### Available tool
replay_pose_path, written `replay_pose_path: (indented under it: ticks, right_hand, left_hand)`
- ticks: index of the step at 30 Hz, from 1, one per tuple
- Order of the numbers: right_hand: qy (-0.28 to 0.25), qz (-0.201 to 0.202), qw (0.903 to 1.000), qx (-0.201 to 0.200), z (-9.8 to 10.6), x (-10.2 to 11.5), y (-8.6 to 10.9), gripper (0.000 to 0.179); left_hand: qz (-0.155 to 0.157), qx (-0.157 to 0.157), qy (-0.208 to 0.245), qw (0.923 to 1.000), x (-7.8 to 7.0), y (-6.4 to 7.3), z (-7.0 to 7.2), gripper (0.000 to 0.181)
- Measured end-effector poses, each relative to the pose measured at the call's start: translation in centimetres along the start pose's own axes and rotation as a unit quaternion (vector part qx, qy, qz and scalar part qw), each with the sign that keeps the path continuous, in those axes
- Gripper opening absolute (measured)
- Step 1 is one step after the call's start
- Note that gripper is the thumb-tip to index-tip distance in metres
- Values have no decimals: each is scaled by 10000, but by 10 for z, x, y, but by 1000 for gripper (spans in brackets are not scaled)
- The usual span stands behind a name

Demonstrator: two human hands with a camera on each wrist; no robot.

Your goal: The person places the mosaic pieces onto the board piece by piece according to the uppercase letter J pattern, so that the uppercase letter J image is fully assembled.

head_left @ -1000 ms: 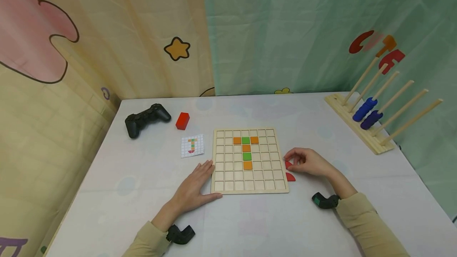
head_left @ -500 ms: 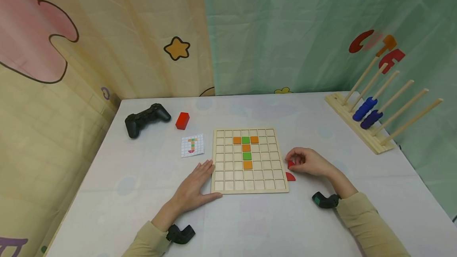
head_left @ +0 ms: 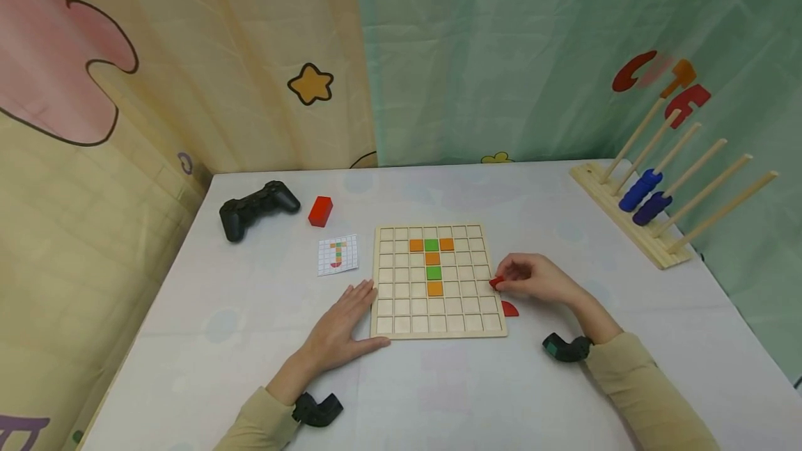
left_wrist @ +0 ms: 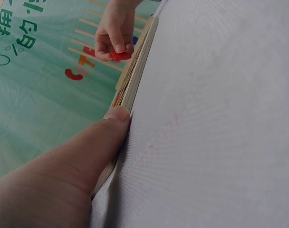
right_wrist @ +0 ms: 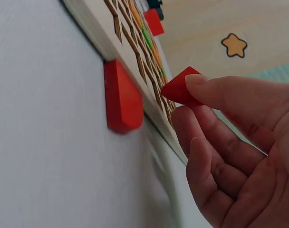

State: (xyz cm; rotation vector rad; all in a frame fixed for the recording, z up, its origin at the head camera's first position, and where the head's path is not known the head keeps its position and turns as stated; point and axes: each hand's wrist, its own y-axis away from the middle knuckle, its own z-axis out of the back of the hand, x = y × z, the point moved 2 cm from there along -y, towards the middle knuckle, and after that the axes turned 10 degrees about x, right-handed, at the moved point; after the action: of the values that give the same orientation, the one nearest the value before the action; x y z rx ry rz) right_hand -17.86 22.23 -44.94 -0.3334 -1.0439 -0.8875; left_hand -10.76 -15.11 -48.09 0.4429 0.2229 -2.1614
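A wooden grid board (head_left: 401, 326) lies on the table with orange and green square tiles set in a T-like column. My left hand (head_left: 341, 322) rests along its left side, fingers straight, thumb at the lower left corner. In the left wrist view the thumb (left_wrist: 104, 135) touches the board's edge. My right hand (head_left: 535, 277) pinches a red quarter-round tile (right_wrist: 182, 88) between thumb and fingers, over the board's right edge. A second red quarter-round tile (head_left: 510, 309) lies on the table against that edge, below the right hand.
A pattern card (head_left: 337, 255) lies left of the board. Behind it are a red block (head_left: 320, 211) and a black game controller (head_left: 258, 209). At the right stands a wooden peg rack (head_left: 633, 218) with blue and purple beads. Curtains hang behind the table.
My right hand has lifted the upper red tile off the table and carried it slightly left, to the board's right edge. The left hand has stayed in place.
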Motion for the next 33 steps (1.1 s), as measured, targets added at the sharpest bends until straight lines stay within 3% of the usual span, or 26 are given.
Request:
replay_pose_path:
  ticks: [10, 15, 22, 33]
  right_hand:
    - [-196, -9, 9995, 252, -27, 27, -29, 17]
    - [-47, 64, 9990, 430, -43, 37, -41, 14]
    - [242, -31, 9991, 341, -61, 48, -54, 15]
    - [835, -133, 9955, 439, -70, 54, -57, 11]
  left_hand:
    - [63, 78, 39, 9999, 1, -1, 0, 90]
    - [45, 64, 54, 10000, 0, -1, 1, 90]
    - [42, 78, 77, 9999, 1, 0, 0, 90]
    - [28, 75, 68, 9999, 1, -1, 0, 91]
